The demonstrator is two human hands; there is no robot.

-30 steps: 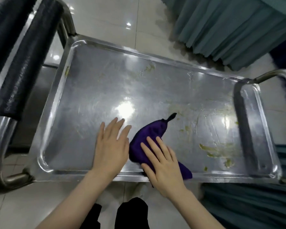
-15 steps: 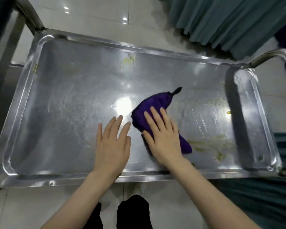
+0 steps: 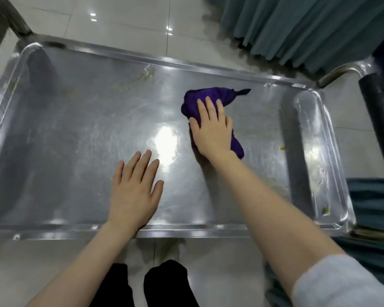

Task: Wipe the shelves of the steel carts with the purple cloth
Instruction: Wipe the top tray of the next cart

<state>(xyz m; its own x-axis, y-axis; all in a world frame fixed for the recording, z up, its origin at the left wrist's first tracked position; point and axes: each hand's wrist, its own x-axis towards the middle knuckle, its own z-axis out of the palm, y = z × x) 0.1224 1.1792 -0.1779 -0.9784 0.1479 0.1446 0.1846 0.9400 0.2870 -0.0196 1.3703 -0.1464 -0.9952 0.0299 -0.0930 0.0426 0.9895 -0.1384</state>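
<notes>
My right hand (image 3: pixel 212 131) pressed flat on the purple cloth (image 3: pixel 220 94), fingers straight, nothing gripped. The cloth was bunched under my palm on the cart shelf (image 3: pixel 75 129), its tail poking out beyond my fingertips. My left hand (image 3: pixel 133 187) lay flat on bare steel, apart from it.

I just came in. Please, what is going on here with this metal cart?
A person is cleaning a shelf of a steel cart. The right hand presses a bunched purple cloth onto the shelf, right of the middle. The left hand rests flat on the bare steel near the front edge. Greenish specks lie near the right end, so the wiping is not finished.
</notes>
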